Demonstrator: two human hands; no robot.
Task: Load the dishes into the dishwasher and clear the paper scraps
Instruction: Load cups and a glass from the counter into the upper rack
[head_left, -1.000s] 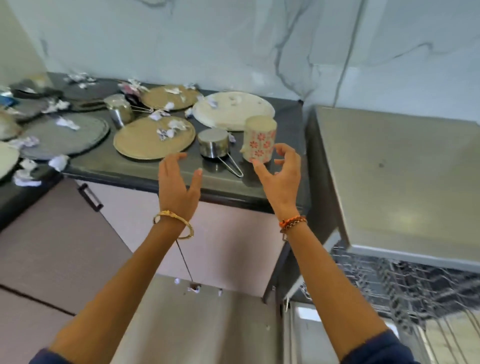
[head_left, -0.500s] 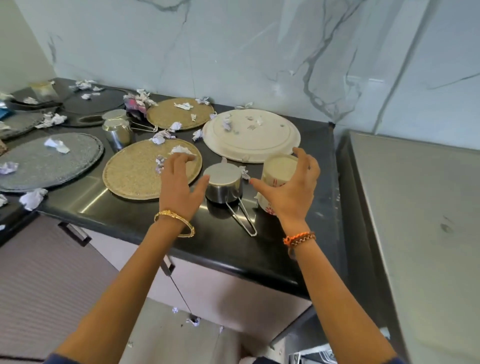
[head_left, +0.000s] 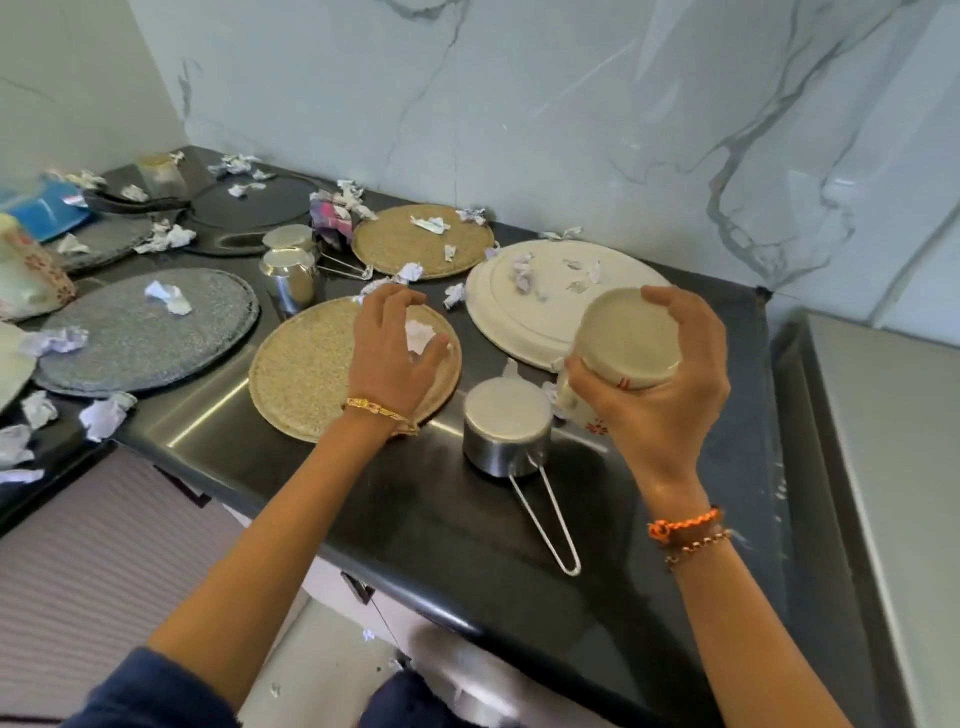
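One cup in my grip, one scrap under my fingers.

My right hand (head_left: 660, 384) grips the cup (head_left: 626, 353) beside one steel pot (head_left: 506, 434); my left hand (head_left: 392, 343) curls loosely over a paper scrap (head_left: 420, 335) on the nearer of two woven mats (head_left: 311, 369), one white plate (head_left: 540, 301) beyond.

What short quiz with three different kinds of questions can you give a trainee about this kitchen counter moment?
1. True or false: the right hand grips the upside-down cream ceramic mug with red flowers.
2. The left hand reaches for: A) the steel measuring cup with wire handle; B) the crumpled white paper scrap on the near round woven tan placemat; C) a fork.
3. Fill in: paper scraps also lie on the large round ____ plate.

Key: 1 true; 2 B; 3 cream.
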